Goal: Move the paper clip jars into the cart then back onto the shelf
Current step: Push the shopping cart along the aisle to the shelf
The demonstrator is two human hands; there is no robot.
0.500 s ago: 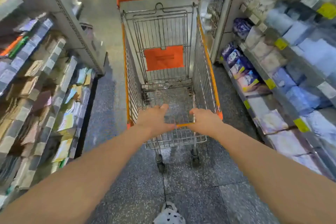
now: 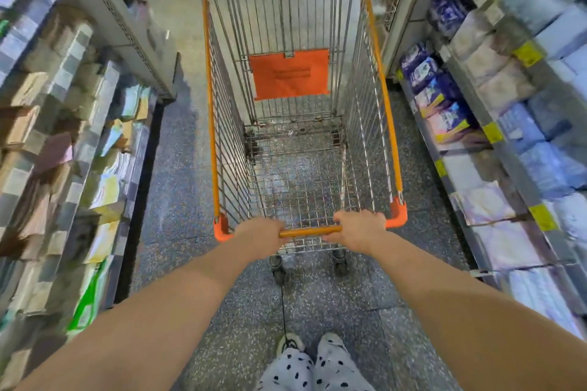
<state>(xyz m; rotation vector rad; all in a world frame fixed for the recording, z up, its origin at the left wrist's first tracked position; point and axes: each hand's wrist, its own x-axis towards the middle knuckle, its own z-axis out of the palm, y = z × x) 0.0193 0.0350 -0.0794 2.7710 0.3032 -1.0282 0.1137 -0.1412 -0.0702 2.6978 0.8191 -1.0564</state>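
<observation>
A wire shopping cart point(image 2: 386, 111) with orange rails stands in the aisle right in front of me, its basket holding nothing. My left hand point(image 2: 259, 233) and my right hand point(image 2: 360, 228) both grip the orange handle bar point(image 2: 309, 231), fingers curled over it. An orange flap point(image 2: 289, 73) hangs on the far end of the basket. No paper clip jars can be made out; the shelves are blurred.
Shelves of paper goods and envelopes point(image 2: 63, 149) line the left side of the narrow aisle. Shelves of blue and white packs point(image 2: 508, 124) line the right. Speckled floor point(image 2: 178, 187) runs on both sides of the cart. My feet point(image 2: 305, 346) are below.
Both hands have closed round the handle bar. The cart now appears nearer and larger, and my view has tilted further down.
</observation>
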